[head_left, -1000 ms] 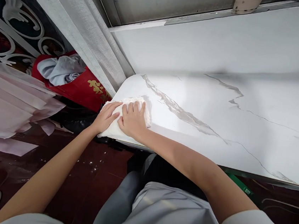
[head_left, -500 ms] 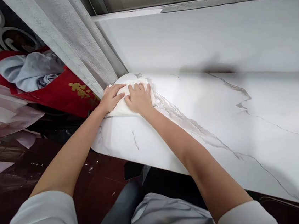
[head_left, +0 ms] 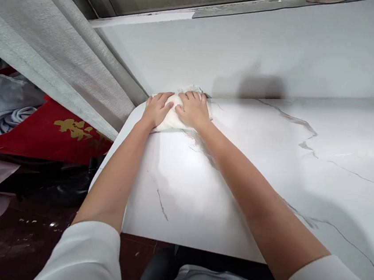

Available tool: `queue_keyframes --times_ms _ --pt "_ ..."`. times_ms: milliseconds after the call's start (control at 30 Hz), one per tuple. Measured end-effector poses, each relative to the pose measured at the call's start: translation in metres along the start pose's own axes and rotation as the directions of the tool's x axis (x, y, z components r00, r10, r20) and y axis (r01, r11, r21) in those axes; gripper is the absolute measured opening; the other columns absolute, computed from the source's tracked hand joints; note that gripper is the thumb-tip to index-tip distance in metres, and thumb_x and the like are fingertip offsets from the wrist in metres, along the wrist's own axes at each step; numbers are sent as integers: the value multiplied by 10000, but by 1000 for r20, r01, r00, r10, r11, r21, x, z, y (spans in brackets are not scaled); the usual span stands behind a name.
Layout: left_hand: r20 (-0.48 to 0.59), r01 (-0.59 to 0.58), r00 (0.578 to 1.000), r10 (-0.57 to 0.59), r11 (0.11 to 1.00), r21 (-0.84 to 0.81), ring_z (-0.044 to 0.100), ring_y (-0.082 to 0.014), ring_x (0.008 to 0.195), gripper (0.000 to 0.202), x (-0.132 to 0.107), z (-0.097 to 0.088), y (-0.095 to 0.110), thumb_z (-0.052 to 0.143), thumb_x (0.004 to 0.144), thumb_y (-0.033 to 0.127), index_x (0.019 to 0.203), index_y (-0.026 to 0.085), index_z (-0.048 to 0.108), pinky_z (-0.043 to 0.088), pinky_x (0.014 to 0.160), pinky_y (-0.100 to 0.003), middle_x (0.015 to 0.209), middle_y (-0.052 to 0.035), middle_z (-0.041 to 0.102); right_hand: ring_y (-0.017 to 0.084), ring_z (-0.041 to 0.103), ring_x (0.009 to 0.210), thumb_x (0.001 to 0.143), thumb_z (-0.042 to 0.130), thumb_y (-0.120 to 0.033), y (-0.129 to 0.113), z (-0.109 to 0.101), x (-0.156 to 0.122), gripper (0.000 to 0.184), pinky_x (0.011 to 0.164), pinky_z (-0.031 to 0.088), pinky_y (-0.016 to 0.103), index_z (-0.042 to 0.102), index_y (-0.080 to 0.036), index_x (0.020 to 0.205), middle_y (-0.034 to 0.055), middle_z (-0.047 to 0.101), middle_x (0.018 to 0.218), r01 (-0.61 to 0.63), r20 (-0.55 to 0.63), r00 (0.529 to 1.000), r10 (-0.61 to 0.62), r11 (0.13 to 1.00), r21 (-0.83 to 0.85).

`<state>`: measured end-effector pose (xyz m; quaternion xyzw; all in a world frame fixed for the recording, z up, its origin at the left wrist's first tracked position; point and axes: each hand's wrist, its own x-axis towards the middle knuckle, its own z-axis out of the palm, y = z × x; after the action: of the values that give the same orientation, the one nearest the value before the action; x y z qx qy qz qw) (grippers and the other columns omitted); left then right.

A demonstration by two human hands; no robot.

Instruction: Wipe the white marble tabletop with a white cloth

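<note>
A folded white cloth (head_left: 172, 117) lies at the back left of a white marble-patterned tabletop (head_left: 185, 189), against the panel behind it. My left hand (head_left: 157, 109) grips its left part, fingers bent over the top and thumb pointing inward. On its right part is my right hand (head_left: 195, 109), pressing down with fingers curled toward the far edge. Both hands hold the cloth against the surface, close side by side. The cloth's underside is hidden.
A pale upright panel (head_left: 189, 51) runs along the back of the tabletop. A grey textured post (head_left: 66, 42) stands at the left corner. Beyond it are a red cloth (head_left: 70, 132) with gold lettering and a pile of light grey fabric (head_left: 7, 99).
Both hands and the cloth have moved away from me and a little to the right, up to the back panel. The view has shifted as well.
</note>
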<state>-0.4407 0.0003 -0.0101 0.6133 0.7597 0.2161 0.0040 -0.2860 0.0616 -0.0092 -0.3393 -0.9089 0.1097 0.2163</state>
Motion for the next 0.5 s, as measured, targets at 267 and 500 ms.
queue_keyframes --times_ms 267,500 --pt "71 15 997 -16 1000 13 389 -248 1422 507 -12 -1 21 291 974 344 1436 227 464 135 1236 -496 1494 -76 502 274 365 1358 994 349 -243 2 -6 -17 448 1189 144 533 498 -119 1398 139 494 1419 -27 -2 1000 27 999 -26" --pt "124 -19 992 15 999 33 365 -213 1441 504 -46 -4 58 251 1004 305 1463 202 430 137 1247 -461 1515 -73 474 305 323 1389 993 319 -248 2 -25 -63 487 1184 127 574 450 -93 1436 163 464 1441 -48 17 999 50 996 -77"
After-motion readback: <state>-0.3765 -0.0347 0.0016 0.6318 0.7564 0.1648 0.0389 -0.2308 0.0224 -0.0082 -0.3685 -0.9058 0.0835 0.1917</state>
